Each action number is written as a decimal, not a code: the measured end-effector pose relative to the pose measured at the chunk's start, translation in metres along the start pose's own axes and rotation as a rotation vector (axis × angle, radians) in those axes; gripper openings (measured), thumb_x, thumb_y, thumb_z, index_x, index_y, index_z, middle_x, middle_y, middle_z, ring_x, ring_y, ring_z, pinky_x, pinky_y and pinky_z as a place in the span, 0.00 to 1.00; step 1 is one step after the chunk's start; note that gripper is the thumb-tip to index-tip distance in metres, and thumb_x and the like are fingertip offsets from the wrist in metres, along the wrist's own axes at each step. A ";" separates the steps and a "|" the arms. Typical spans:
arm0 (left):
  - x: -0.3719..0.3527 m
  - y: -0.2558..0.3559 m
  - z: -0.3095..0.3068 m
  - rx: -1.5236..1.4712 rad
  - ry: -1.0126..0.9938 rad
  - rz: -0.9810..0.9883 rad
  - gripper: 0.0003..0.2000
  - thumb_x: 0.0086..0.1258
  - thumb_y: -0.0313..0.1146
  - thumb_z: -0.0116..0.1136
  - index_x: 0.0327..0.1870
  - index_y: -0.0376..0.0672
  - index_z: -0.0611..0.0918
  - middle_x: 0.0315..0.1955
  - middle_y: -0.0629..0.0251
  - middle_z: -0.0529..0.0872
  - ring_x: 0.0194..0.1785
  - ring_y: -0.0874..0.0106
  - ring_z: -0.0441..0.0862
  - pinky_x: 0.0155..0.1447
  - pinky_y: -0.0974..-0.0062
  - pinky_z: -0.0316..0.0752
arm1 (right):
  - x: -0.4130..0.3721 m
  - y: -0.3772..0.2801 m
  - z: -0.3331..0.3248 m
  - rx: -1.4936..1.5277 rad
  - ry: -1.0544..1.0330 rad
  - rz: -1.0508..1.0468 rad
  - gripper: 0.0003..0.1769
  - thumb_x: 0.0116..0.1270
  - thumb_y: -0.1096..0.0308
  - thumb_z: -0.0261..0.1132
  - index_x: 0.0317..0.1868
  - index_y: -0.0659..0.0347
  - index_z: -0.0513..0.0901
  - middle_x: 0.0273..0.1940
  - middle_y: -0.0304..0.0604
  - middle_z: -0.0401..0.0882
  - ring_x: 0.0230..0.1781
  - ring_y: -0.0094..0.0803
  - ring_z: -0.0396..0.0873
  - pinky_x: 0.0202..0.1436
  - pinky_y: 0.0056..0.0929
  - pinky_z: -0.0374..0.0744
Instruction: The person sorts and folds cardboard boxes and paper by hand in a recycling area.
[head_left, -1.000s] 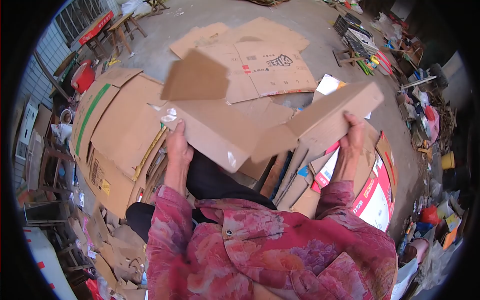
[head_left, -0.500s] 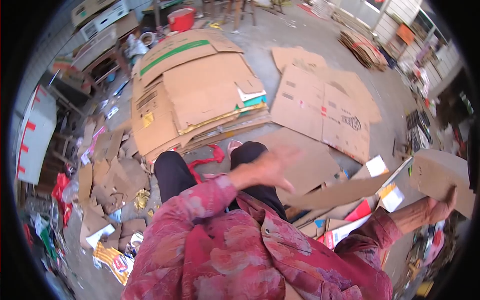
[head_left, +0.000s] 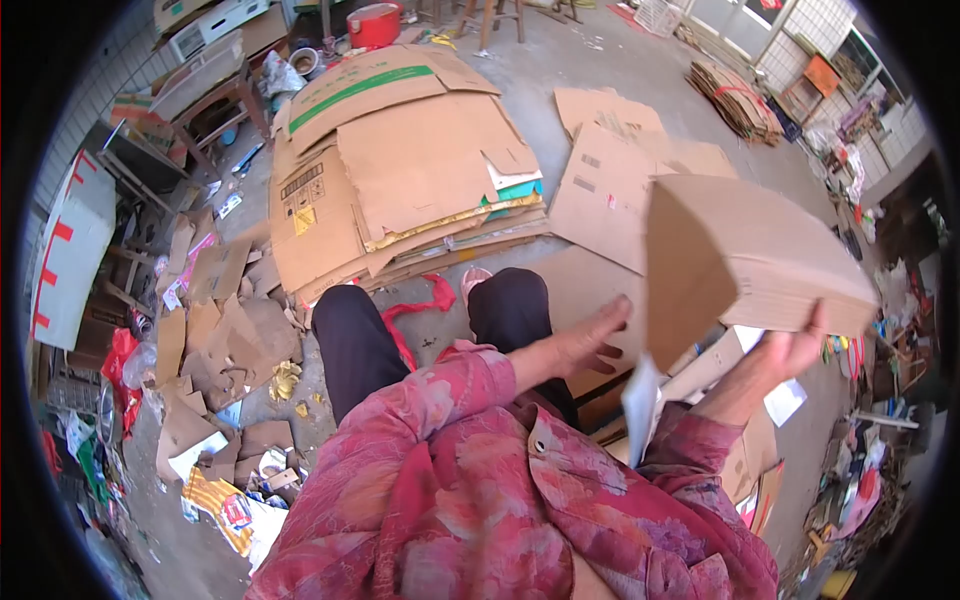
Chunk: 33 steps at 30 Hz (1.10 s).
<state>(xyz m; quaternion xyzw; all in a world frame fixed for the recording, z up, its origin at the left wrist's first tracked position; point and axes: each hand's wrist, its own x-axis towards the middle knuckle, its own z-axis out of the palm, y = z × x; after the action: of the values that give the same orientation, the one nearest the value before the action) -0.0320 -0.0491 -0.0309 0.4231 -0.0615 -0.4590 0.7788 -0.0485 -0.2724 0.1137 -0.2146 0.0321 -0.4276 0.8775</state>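
A brown cardboard box (head_left: 740, 255) is raised at my right, held from below by my right hand (head_left: 795, 350). My left hand (head_left: 590, 338) is open with fingers spread, reaching toward the box's left lower edge, close to it; I cannot tell if it touches. A white sheet (head_left: 640, 405) hangs under the box. My legs in black trousers (head_left: 350, 345) and my red flowered sleeves fill the lower middle.
A big stack of flattened cardboard (head_left: 400, 170) lies ahead on the concrete floor. More flat sheets (head_left: 600, 170) lie to its right. Cardboard scraps (head_left: 220, 330) and litter cover the left. A red basin (head_left: 376, 22) stands far back. Clutter lines the right edge.
The box, held out low at the right before, has come up and in toward me. My left hand has moved right toward it.
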 end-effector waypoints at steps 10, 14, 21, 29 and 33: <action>-0.009 -0.009 -0.045 -0.494 0.130 -0.075 0.21 0.62 0.41 0.50 0.51 0.37 0.70 0.47 0.57 0.76 0.51 0.63 0.72 0.57 0.63 0.65 | -0.100 -0.016 -0.150 0.051 0.485 0.439 0.20 0.62 0.76 0.47 0.56 0.67 0.63 0.56 0.55 0.64 0.59 0.47 0.62 0.62 0.51 0.62; -0.004 -0.009 -0.048 -0.458 0.143 -0.100 0.15 0.56 0.27 0.50 0.45 0.32 0.72 0.40 0.54 0.78 0.43 0.62 0.77 0.51 0.66 0.71 | -0.120 -0.053 -0.136 -0.267 0.447 0.408 0.20 0.58 0.75 0.52 0.53 0.67 0.65 0.53 0.52 0.68 0.55 0.46 0.67 0.59 0.49 0.67; -0.015 0.044 -0.015 -0.177 0.048 0.314 0.22 0.54 0.26 0.52 0.52 0.33 0.68 0.42 0.56 0.76 0.45 0.67 0.77 0.49 0.70 0.73 | -0.108 -0.101 -0.130 -0.330 0.133 0.458 0.19 0.62 0.63 0.56 0.50 0.64 0.70 0.50 0.48 0.73 0.49 0.38 0.73 0.52 0.39 0.75; -0.070 0.124 -0.015 -0.039 0.115 0.590 0.29 0.53 0.23 0.52 0.60 0.40 0.61 0.46 0.58 0.73 0.48 0.68 0.74 0.50 0.70 0.72 | -0.097 -0.045 -0.232 -0.751 0.245 0.614 0.33 0.60 0.43 0.54 0.54 0.63 0.67 0.48 0.47 0.72 0.50 0.36 0.70 0.52 0.37 0.71; -0.095 0.132 -0.016 0.054 0.115 0.725 0.34 0.54 0.24 0.53 0.64 0.42 0.55 0.51 0.60 0.71 0.50 0.71 0.72 0.52 0.70 0.70 | -0.091 0.005 -0.243 -0.621 0.072 0.904 0.41 0.57 0.37 0.52 0.59 0.62 0.62 0.54 0.48 0.68 0.56 0.38 0.65 0.55 0.38 0.67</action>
<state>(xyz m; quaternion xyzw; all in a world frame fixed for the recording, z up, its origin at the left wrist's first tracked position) 0.0092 0.0625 0.0810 0.4191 -0.1757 -0.1268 0.8817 -0.1601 -0.2849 -0.1199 -0.4134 0.2759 0.0146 0.8676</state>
